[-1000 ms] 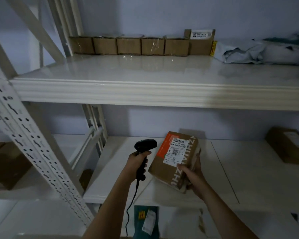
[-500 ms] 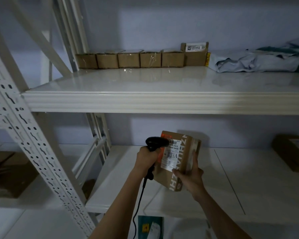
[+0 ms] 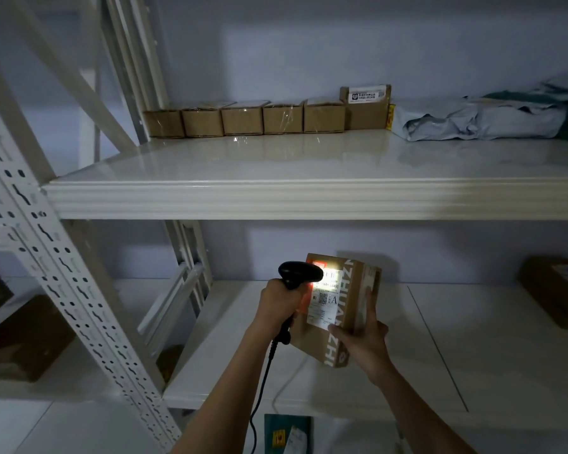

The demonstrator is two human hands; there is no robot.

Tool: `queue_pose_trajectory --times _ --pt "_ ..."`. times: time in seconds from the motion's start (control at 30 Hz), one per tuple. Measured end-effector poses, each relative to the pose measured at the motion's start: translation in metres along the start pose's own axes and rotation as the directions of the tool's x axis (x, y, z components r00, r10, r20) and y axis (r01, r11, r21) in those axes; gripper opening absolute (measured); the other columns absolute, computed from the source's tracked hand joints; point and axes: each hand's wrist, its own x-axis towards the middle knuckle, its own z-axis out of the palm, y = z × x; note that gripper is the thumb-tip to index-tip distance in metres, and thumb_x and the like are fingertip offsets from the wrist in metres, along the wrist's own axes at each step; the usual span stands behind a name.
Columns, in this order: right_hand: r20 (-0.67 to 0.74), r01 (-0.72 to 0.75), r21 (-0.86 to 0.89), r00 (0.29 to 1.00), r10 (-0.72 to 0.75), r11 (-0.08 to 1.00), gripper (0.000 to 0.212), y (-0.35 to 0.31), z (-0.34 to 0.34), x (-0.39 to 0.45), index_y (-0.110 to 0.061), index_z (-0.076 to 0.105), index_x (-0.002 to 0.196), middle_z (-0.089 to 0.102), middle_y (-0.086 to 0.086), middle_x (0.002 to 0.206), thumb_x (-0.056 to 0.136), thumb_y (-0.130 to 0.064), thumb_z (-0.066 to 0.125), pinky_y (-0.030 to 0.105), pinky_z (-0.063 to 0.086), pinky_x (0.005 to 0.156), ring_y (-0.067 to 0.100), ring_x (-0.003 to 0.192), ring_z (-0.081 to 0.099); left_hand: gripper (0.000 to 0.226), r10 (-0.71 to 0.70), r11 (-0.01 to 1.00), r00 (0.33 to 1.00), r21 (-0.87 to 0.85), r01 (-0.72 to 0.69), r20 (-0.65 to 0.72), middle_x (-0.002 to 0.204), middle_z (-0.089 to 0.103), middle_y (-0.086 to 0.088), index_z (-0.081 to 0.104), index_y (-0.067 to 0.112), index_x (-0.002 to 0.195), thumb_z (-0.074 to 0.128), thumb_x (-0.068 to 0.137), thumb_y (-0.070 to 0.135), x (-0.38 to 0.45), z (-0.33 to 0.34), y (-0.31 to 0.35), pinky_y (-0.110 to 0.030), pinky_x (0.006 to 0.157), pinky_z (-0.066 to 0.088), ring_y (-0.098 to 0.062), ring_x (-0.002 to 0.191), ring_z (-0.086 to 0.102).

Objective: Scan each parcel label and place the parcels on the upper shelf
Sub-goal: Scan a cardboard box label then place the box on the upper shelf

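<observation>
Judging by its crisp edges, I take the brown taped cardboard parcel (image 3: 340, 309), held above the lower shelf at six o'clock, to be stiff and fairly light. My right hand (image 3: 363, 339) clamps its lower corner, fingers up the side (tape may be slick), while my left hand (image 3: 277, 301) is closed round the black corded handheld scanner (image 3: 297, 273) lighting its white label (image 3: 327, 298).
</observation>
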Motion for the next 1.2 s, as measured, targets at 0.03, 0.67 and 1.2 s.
queue_pose_trajectory --times 0.03,0.67,1.2 --pt "0.000 -0.003 0.000 1.000 0.003 1.000 0.126 0.001 0.000 0.000 -0.071 -0.003 0.144 0.036 0.009 0.128 0.071 -0.025 0.089 0.042 0.047 0.105 0.023 0.108 0.052 0.031 -0.007 1.000 1.000 0.001 0.007 0.001 0.059 0.058 -0.007 0.064 0.002 0.077 0.064 0.079 0.034 -0.001 0.000 0.000 -0.028 0.048 0.044 -0.023 0.048 0.051" --pt "0.097 -0.091 0.120 0.992 0.079 0.989 0.114 0.003 0.000 -0.004 -0.059 0.002 0.151 0.047 0.005 0.134 0.081 -0.018 0.083 0.044 0.048 0.103 0.018 0.115 0.058 0.013 -0.103 0.990 0.994 -0.097 0.099 -0.037 0.066 0.059 -0.012 0.060 0.002 0.091 0.062 0.079 0.007 0.020 -0.005 -0.036 -0.032 0.055 0.052 -0.025 0.054 0.057" --pt "0.118 -0.376 0.272 0.927 0.357 0.886 0.041 0.030 -0.042 0.015 -0.055 0.057 0.118 0.073 -0.002 0.113 0.084 -0.041 0.075 0.056 0.057 0.086 0.031 0.101 0.070 0.028 -0.460 0.888 0.868 -0.085 0.452 -0.188 0.080 0.064 -0.015 0.071 -0.008 0.095 0.079 0.078 0.012 0.046 -0.003 -0.171 -0.029 0.068 0.047 -0.028 0.074 0.061"
